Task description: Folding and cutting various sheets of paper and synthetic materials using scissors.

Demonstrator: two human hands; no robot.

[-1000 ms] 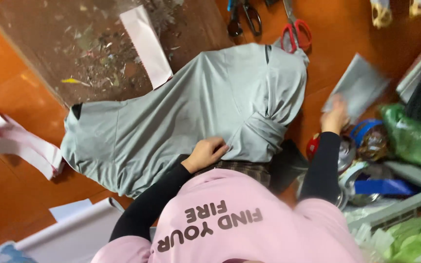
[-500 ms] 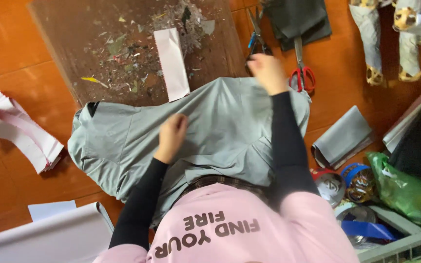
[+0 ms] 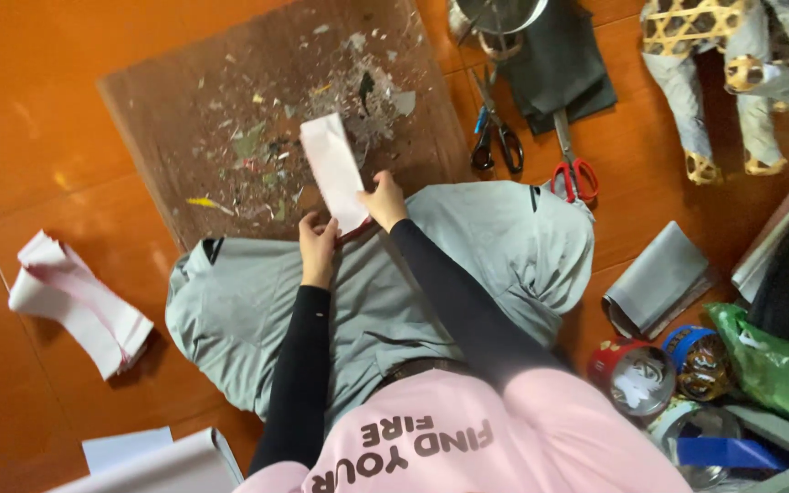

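A white paper strip [image 3: 332, 169] lies on a brown board [image 3: 230, 100] littered with paper scraps. My left hand [image 3: 317, 242] pinches the strip's near end from the left. My right hand [image 3: 383, 199] grips the same end from the right. Both arms wear black sleeves and reach over a grey cloth [image 3: 495, 246] spread across my lap and the orange floor.
Blue-handled scissors [image 3: 495, 137] and red-handled scissors [image 3: 575, 169] lie beyond the cloth, near a dark folded cloth [image 3: 563, 64]. A folded grey sheet [image 3: 659, 278], tape rolls [image 3: 636, 374] and a green bag [image 3: 778, 365] sit right. Crumpled white paper [image 3: 75, 301] lies left.
My right hand swung from the grey sheet at the right, past the scissors, onto the white strip. My left hand moved forward off the cloth to the strip's end.
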